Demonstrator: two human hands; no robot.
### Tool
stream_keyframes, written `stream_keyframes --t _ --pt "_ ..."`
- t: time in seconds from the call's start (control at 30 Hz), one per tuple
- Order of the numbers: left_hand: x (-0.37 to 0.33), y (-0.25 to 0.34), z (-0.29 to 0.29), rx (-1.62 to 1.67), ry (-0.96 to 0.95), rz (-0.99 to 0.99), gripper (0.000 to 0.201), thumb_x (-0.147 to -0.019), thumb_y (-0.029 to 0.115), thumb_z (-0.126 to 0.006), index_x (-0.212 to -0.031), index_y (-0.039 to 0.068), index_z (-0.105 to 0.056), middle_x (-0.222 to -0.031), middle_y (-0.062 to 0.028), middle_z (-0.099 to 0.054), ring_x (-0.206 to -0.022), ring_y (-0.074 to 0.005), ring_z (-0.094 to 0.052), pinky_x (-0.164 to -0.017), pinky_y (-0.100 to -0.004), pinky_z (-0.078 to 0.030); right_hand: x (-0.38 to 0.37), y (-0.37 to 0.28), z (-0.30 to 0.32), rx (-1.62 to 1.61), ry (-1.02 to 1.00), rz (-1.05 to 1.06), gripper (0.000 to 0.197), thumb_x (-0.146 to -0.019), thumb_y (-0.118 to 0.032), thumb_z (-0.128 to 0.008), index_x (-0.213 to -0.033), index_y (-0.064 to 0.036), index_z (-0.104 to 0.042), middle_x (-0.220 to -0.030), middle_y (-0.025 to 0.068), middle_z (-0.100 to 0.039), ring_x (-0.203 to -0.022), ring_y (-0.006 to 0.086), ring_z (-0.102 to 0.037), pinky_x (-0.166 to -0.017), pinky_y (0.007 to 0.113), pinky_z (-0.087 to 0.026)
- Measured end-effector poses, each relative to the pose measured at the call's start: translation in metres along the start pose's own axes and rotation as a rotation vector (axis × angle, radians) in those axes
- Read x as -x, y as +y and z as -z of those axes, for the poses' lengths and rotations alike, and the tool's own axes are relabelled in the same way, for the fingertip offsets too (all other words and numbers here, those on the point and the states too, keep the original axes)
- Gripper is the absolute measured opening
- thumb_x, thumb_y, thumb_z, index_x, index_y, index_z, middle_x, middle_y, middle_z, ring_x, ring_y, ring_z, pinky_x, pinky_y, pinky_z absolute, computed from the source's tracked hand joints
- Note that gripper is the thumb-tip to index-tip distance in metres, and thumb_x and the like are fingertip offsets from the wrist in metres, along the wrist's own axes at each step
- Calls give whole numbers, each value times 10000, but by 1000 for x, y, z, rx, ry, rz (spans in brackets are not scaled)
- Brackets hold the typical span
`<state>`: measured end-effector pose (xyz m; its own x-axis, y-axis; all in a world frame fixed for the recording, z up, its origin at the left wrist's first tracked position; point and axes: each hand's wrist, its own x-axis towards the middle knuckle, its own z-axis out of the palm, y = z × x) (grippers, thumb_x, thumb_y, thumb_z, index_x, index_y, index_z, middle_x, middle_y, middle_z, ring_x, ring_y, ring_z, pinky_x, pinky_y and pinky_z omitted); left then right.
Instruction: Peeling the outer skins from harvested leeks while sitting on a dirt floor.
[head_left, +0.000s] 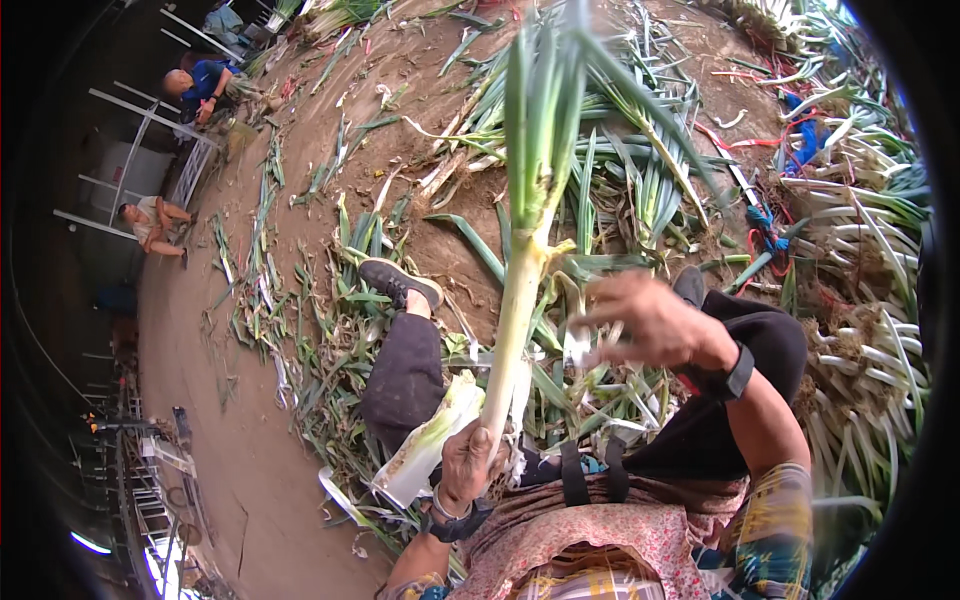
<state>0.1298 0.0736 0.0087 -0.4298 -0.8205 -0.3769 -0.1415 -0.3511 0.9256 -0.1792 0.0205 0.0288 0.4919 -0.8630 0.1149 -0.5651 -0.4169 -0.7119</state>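
A thick leek (520, 290) stands almost upright in front of me, its green leaves fanning out at the top. My left hand (467, 462) is closed around its white lower end, near the roots. A pale, peeled-off outer layer (432, 440) lies against my left wrist and leg. To the right of the stalk is my right hand (645, 318), smeared by motion. Its fingers point toward the leek and seem apart from it; whether they hold anything is too blurred to tell.
Cut leaves and trimmings (580, 400) cover the ground around my legs. Leafy leek tops (640, 170) lie ahead. A big pile of leeks (860, 370) runs along the right, near blue and red ties (768, 235). Two people sit at the far left by metal frames (140, 130).
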Motion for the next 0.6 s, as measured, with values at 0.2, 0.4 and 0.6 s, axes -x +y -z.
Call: stream_keyframes --t 0.2,0.4,0.6 --pt "-1 -12 -12 -169 120 -16 489 -926 445 -437 -900 -27 -565 -534 15 -455 -461 -50 -421 -414 -215 -332 -25 33 -5 -917 739 -525 432 -892 -362 -538 -1152 -18 -558 -1046 70 -604 -939 169 -577 -787 296 -463" --pt "3 -29 -29 -430 210 -140 450 -924 424 -453 -823 -4 -547 -517 -10 -465 -442 -88 -446 -410 -259 -349 -55 40 -19 -1323 834 -454 323 -909 -278 -517 -1043 10 -572 -804 29 -587 -621 86 -539 -532 223 -449" --pt "2 -43 -30 -365 140 -105 440 -921 427 -460 -878 0 -558 -522 0 -466 -430 -79 -427 -396 -241 -323 -62 54 -38 -1124 1066 -527 226 -907 -191 -457 -906 6 -567 -730 31 -573 -588 107 -533 -521 243 -434"
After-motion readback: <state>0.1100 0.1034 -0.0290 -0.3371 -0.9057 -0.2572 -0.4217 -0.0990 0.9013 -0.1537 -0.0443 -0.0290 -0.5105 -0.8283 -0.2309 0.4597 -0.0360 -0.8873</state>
